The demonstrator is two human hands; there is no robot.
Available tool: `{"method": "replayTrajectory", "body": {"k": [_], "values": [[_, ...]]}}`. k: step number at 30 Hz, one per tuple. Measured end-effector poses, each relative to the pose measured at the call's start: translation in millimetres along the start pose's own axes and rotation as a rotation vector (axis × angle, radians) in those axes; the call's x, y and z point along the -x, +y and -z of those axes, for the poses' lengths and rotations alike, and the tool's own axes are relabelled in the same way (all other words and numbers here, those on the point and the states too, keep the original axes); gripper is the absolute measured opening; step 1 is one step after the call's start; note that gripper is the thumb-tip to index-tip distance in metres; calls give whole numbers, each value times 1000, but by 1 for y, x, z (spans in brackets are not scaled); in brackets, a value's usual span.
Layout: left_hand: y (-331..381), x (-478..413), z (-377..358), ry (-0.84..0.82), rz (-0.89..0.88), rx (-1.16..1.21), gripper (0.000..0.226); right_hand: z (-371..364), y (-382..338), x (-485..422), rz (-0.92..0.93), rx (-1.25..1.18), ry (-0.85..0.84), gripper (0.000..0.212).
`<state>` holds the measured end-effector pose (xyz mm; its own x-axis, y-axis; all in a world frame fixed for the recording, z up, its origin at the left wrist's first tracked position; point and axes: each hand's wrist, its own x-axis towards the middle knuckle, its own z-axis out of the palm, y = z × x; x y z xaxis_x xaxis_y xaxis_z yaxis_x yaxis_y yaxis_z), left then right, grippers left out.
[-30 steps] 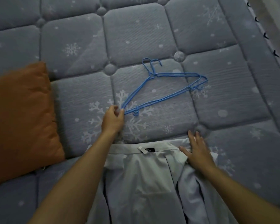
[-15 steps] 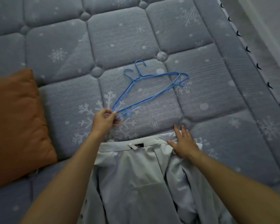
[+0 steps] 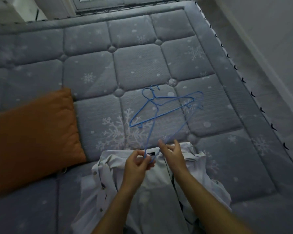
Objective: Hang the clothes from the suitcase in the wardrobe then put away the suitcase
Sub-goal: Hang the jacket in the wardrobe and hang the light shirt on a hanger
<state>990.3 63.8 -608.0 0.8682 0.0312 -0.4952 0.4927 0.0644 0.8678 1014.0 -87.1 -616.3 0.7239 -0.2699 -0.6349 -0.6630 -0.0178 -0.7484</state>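
While a second earlier my left hand (image 3: 137,163) had pinched both hangers on the mattress (image 3: 139,65), it now pinched the corner of one blue hanger (image 3: 169,132) lifted over the shirt collar. My right hand (image 3: 172,153), which had pressed the white shirt (image 3: 152,186), gripped that hanger's lower wire. A second blue hanger (image 3: 159,105) lay on the mattress beyond. The black collar label (image 3: 150,153) was too blurred to read. One orange pillow (image 3: 32,137) sat left.
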Motion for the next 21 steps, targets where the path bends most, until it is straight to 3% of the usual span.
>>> {"method": "replayTrajectory", "body": {"k": [3,5,7,10,15,17,21], "values": [[-6,37,5,-42,-68,-87,14,-2,-13,17,2,-62,75,139],[-13,57,8,-70,-111,-200,19,-1,-19,21,-13,-83,100,156],[-15,75,13,-106,-162,-357,20,-3,-27,30,-35,-109,76,154],[-13,93,20,-145,-198,-435,22,-11,-32,39,-32,-72,61,126],[-11,90,45,-333,-141,-521,17,-30,-30,45,93,-52,17,53],[-20,79,63,-259,-131,-543,13,-31,-25,43,140,9,-37,48],[-43,37,118,211,-26,-520,10,-26,-2,45,88,112,-233,45]]}}
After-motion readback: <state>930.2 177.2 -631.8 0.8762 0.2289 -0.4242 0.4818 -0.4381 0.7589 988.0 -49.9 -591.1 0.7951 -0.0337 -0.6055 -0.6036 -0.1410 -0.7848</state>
